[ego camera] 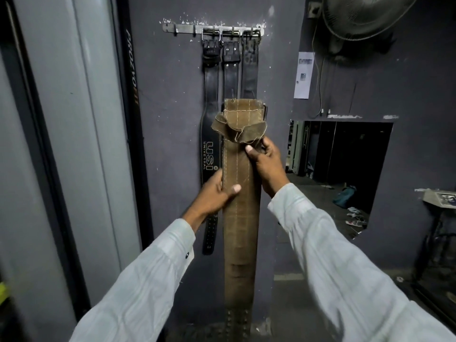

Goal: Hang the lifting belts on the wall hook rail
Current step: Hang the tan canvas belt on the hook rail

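A long brown leather lifting belt hangs upright in front of me, its buckle end up and a torn flap of lining folded over near the top. My left hand grips its left edge with the thumb across the front. My right hand grips the right edge just under the flap. High on the dark wall is a metal hook rail. Three black belts hang by their buckles from its right hooks; the leftmost black belt reads USI UNIVERSAL. The rail's left hooks are bare.
A tall grey machine column with a black strip stands at the left. A wall fan hangs top right above a paper notice. Lower right, a dark wall opening shows a floor with sandals. A small table sits at the far right.
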